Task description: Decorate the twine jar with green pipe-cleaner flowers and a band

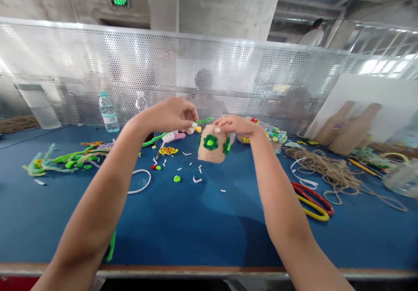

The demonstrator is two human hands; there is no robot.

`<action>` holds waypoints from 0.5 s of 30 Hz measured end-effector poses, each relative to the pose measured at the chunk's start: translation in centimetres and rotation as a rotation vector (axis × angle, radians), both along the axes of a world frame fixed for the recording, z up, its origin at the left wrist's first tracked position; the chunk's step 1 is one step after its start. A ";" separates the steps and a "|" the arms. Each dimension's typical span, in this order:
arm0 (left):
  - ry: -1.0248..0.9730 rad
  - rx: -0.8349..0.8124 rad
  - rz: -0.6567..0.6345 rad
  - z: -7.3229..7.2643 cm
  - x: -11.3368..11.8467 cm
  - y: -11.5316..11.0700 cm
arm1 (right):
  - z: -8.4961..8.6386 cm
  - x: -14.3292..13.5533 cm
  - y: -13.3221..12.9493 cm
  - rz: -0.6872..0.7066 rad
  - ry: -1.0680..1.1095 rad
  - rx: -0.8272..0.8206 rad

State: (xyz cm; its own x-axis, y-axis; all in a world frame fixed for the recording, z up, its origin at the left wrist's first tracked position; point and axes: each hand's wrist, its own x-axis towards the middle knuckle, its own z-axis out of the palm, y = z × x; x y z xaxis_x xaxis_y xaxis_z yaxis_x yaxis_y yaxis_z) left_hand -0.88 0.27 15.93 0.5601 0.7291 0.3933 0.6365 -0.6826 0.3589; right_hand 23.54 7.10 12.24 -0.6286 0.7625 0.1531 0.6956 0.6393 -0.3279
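Observation:
In the head view, my right hand (235,125) grips the top of a small tan jar-shaped pot (211,155), its fingers over the rim. Dark green fuzzy flowers (210,142) with a light green centre decorate the pot's side. My left hand (178,113) is closed in a pinch on a green pipe cleaner (204,120), whose tip points toward the pot's rim. Behind that hand lie a white and pink plush-like piece (173,136) and an orange pipe-cleaner flower (168,151). A bright green pompom-like piece (176,178) sits on the table nearer to me.
Colourful pipe cleaners (75,158) are heaped at left, near a water bottle (109,115). Loose twine (323,169) and red and yellow handles (315,204) lie right. Two tan wrapped bottles (354,130) lean against a white board. A perforated metal screen (228,73) stands behind the blue table (196,230).

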 end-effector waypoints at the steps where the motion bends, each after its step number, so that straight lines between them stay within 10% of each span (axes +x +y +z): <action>1: -0.030 0.049 0.010 0.4 -0.1 -0.8 | 0.3 0.6 -0.5 0.037 0.115 0.005; 6: -0.091 0.143 0.007 1.3 0.4 -3.8 | 1.5 1.9 -2.7 0.248 0.702 -0.038; 15: -0.063 0.132 -0.129 0.8 2.3 -5.0 | 1.8 2.1 -2.5 0.518 0.954 0.000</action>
State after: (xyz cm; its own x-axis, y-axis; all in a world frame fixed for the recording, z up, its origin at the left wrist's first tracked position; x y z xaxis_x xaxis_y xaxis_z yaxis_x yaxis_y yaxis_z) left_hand 1.40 -4.75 16.69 0.6169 0.5929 0.5176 0.5199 -0.8007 0.2975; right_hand 25.63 4.63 14.01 -0.4961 0.4388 0.7492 -0.2005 0.7816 -0.5906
